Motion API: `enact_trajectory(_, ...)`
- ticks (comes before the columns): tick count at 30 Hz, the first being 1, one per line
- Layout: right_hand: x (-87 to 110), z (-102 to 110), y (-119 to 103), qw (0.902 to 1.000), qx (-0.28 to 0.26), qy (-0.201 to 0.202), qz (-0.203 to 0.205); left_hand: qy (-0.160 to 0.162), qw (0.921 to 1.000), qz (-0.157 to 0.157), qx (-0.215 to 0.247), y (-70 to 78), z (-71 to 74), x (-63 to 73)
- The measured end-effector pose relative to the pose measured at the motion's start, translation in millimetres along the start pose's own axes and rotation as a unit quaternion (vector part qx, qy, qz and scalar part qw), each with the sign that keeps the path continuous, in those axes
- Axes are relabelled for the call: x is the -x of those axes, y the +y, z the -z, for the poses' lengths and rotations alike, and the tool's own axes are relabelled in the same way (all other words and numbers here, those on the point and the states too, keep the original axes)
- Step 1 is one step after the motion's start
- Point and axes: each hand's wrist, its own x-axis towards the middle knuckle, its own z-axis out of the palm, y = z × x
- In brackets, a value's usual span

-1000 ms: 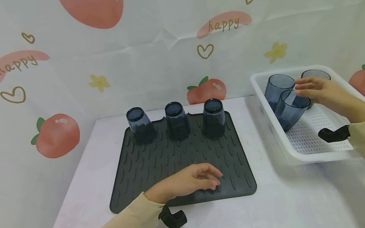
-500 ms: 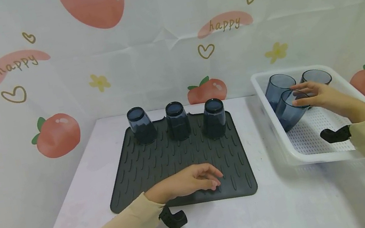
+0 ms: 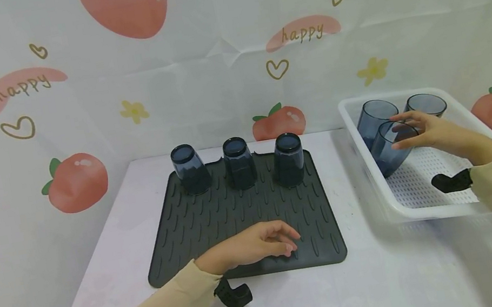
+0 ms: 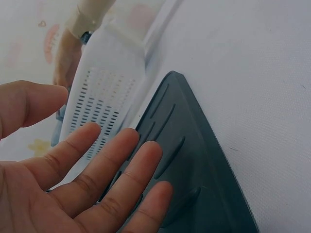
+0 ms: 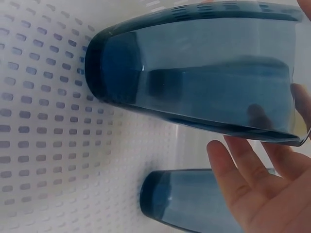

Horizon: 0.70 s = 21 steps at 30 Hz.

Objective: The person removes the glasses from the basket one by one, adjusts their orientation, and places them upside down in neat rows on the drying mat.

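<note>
My right hand (image 3: 440, 133) is at the rim of a tilted blue glass (image 3: 389, 153) in the white basket. Its thumb lies along the near side and its fingers curl round the far side. In the right wrist view, the right hand (image 5: 272, 179) holds the rim end of that glass (image 5: 194, 82), with one fingertip showing through the wall. Two other blue glasses, one at the back left (image 3: 370, 118) and one at the back right (image 3: 429, 102), stand behind it. My left hand (image 3: 254, 242) hovers over or rests on the dark drying mat (image 3: 237, 215), fingers relaxed, holding nothing.
Three upside-down blue glasses line the mat's back edge: left (image 3: 190, 168), middle (image 3: 239, 163) and right (image 3: 288, 159). The perforated white basket (image 3: 399, 211) stands at the table's right side. A printed cloth (image 3: 195, 91) hangs behind the table.
My right hand has come left and slightly down to the front glass, and its thumb has lowered along the glass's near side. The left hand and the glasses have not visibly moved.
</note>
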Motion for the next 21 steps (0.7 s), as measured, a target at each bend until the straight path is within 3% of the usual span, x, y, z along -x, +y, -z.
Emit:
enact_trajectory(11, -2.1, -3, 4, 0.9984, -0.036, -0.004, 0.044, 0.001, 1.0000, 0.002, -0.002, 4.6, -0.7, 0.3)
enact_trajectory(21, -3.4, -2, 7, 0.9985, -0.036, 0.002, 0.042, 0.001, 1.0000, 0.004, -0.007, 11.9, -1.1, 0.9)
